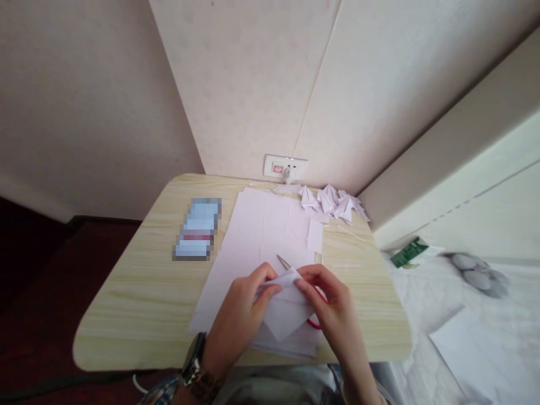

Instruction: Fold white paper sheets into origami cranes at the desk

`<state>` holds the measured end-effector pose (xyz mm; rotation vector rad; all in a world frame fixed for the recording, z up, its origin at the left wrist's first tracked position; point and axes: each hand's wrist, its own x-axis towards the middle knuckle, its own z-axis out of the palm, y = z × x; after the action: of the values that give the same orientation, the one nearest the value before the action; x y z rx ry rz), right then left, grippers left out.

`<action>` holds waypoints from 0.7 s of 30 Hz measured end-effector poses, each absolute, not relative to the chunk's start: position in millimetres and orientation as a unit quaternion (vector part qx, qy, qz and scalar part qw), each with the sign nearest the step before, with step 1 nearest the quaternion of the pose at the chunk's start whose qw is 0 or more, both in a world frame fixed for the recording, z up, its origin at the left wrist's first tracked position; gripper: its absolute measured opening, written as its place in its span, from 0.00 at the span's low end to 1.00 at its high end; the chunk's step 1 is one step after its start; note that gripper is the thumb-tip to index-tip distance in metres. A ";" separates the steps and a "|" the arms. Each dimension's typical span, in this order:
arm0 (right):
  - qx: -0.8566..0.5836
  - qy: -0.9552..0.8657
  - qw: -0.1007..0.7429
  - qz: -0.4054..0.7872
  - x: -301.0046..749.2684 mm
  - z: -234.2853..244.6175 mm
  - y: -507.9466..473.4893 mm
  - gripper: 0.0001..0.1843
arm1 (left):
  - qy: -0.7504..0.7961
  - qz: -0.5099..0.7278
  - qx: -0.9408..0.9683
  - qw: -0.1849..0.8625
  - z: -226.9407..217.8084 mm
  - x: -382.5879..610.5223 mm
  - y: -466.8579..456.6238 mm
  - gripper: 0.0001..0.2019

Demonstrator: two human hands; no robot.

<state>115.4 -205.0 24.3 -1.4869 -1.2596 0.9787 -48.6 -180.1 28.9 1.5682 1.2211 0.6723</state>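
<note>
Both hands are on one small white folded sheet of paper [287, 312], held just above the stack of plain white sheets [257, 230] on the light wood-grain counter [139, 292]. From my end, the left hand [242, 306] and right hand [333, 306] each have thumb and fingers pinching its top edge from opposite sides. I'd guess it's feather-light, floppy and quick to crease, so best gripped gently at the folded edges. The red-handled metal scissors [283, 262] are mostly buried under the paper and right hand; only the blade tip and a sliver of handle show. The pixelated rectangle [197, 229] left of the stack, no clue what that is.
</note>
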 end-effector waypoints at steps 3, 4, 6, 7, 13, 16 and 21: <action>-0.620 -0.520 0.451 0.377 116.6 22.7 -195.4 0.09 | 0.514 0.274 0.639 0.503 29.7 -51.6 -168.1 0.09; -0.624 -0.524 0.446 0.370 116.7 22.3 -193.3 0.10 | 0.516 0.270 0.636 0.507 30.3 -51.7 -164.9 0.09; -0.632 -0.539 0.436 0.347 116.6 21.5 -190.2 0.11 | 0.516 0.263 0.632 0.514 30.7 -50.5 -159.6 0.09; -0.635 -0.548 0.431 0.332 116.2 21.1 -189.0 0.11 | 0.514 0.260 0.631 0.519 30.3 -49.3 -157.5 0.08; -0.634 -0.585 0.416 0.288 113.7 19.1 -182.7 0.10 | 0.506 0.249 0.635 0.528 21.7 -43.1 -151.1 0.02; -0.631 -0.589 0.396 0.314 115.6 19.4 -179.5 0.06 | 0.530 0.247 0.624 0.518 19.8 -43.8 -150.1 0.03; -0.640 -0.587 0.379 0.321 118.7 19.7 -177.2 0.08 | 0.569 0.267 0.605 0.489 18.6 -45.6 -149.8 0.06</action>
<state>118.7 -177.2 19.7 -1.6340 -1.4988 0.8192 -45.6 -149.8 18.6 1.4698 1.3840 0.6487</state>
